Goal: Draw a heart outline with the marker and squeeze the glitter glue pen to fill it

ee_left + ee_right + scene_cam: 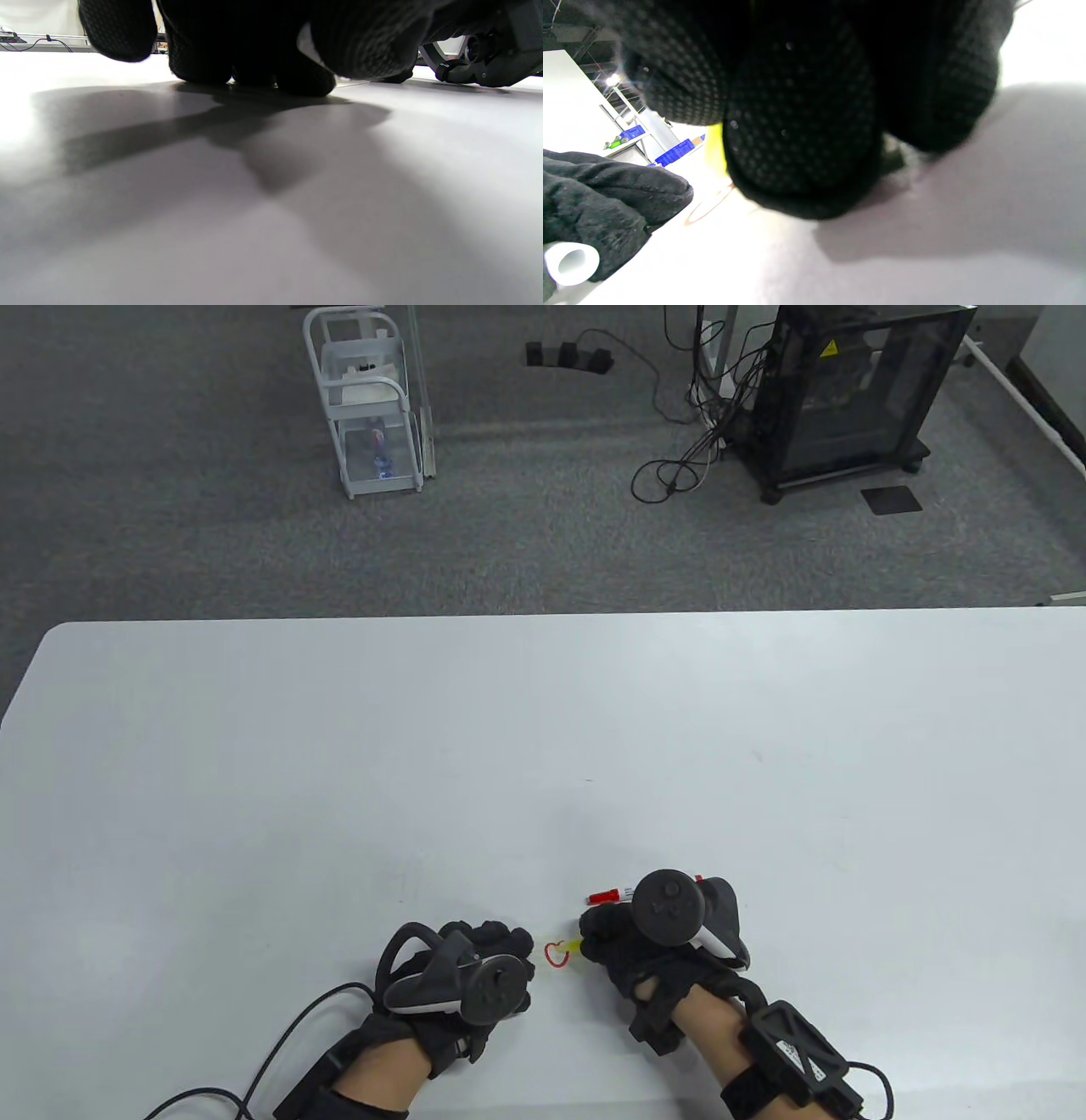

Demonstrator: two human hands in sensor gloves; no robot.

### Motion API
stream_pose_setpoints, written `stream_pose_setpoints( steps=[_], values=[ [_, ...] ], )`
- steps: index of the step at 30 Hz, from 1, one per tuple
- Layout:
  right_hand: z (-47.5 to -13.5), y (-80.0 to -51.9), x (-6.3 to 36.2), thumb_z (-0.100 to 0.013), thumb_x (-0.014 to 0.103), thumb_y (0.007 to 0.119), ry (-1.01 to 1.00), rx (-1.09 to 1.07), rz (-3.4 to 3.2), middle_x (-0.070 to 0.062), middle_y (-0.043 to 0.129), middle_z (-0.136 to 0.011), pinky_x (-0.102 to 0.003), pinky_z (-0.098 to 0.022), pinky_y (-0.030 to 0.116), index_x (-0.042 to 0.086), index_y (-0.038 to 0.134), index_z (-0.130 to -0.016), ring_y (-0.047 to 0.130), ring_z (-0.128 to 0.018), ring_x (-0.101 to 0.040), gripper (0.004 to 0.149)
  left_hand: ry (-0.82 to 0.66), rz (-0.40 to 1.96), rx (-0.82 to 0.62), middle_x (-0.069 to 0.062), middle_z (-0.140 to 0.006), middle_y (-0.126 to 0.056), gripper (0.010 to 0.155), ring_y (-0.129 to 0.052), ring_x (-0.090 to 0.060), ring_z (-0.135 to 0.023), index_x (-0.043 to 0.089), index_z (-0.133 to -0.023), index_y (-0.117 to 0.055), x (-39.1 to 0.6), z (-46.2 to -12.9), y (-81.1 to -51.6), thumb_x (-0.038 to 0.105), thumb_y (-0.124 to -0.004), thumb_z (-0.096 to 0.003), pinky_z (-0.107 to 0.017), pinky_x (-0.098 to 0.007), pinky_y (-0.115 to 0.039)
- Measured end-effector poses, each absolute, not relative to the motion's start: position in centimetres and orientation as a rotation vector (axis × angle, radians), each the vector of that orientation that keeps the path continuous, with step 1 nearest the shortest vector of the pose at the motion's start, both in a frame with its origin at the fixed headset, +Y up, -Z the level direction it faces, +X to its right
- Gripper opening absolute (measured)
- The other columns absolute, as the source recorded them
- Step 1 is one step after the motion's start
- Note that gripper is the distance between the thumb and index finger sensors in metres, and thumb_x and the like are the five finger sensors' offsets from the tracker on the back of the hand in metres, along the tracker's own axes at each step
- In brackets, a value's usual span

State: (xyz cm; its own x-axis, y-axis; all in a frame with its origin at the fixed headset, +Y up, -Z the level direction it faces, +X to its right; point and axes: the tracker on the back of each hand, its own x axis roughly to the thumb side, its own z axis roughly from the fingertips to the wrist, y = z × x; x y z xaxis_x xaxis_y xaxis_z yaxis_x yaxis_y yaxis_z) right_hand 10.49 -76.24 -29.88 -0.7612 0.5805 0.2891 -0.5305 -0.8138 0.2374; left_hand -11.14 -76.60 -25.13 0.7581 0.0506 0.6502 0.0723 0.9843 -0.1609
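Note:
A small red heart outline (556, 955) is drawn on the white table (543, 746) between my two hands. My right hand (598, 940) grips a yellow glitter glue pen (574, 947), and the pen's tip touches the heart's right side. In the right wrist view the yellow pen (715, 144) pokes out beside my curled fingers (801, 140), above the heart line (706, 209). A red-capped marker (606, 895) lies on the table just behind my right hand. My left hand (505, 946) rests just left of the heart, its loosely curled fingertips (254, 72) on the table, holding nothing I can see.
The table's far edge (543, 617) borders grey carpet. On the floor beyond stand a white wire cart (373, 398) and a black cabinet (857, 390) with loose cables (679, 466). Glove cables trail off the bottom edge by my left wrist (280, 1052).

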Motion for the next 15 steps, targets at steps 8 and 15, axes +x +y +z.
stream_pose_setpoints(
  steps=[8, 15],
  values=[
    [-29.88, -76.24, 10.50, -0.038, 0.034, 0.088, 0.189, 0.485, 2.483, -0.007, 0.106, -0.052, -0.032, -0.025, 0.098, 0.011, 0.091, -0.076, 0.111, -0.023, -0.010, 0.045, -0.712, -0.010, -0.182, 0.000, -0.109, -0.074, 0.046, -0.075, -0.029, -0.100, 0.025, -0.088, -0.080, -11.15, -25.13, -76.61, 0.050, -0.075, -0.0494, -0.069, -0.056, -0.067],
    [-29.84, -76.23, 10.47, -0.038, 0.034, 0.089, 0.188, 0.501, 2.482, -0.007, 0.107, -0.051, -0.032, -0.025, 0.098, 0.012, 0.092, -0.076, 0.112, -0.024, -0.010, 0.044, -0.712, -0.011, -0.182, 0.000, -0.109, -0.074, 0.046, -0.075, -0.029, -0.100, 0.025, -0.088, -0.080, -11.15, -25.13, -76.60, 0.050, -0.075, -0.0494, -0.069, -0.056, -0.067]
  ],
)
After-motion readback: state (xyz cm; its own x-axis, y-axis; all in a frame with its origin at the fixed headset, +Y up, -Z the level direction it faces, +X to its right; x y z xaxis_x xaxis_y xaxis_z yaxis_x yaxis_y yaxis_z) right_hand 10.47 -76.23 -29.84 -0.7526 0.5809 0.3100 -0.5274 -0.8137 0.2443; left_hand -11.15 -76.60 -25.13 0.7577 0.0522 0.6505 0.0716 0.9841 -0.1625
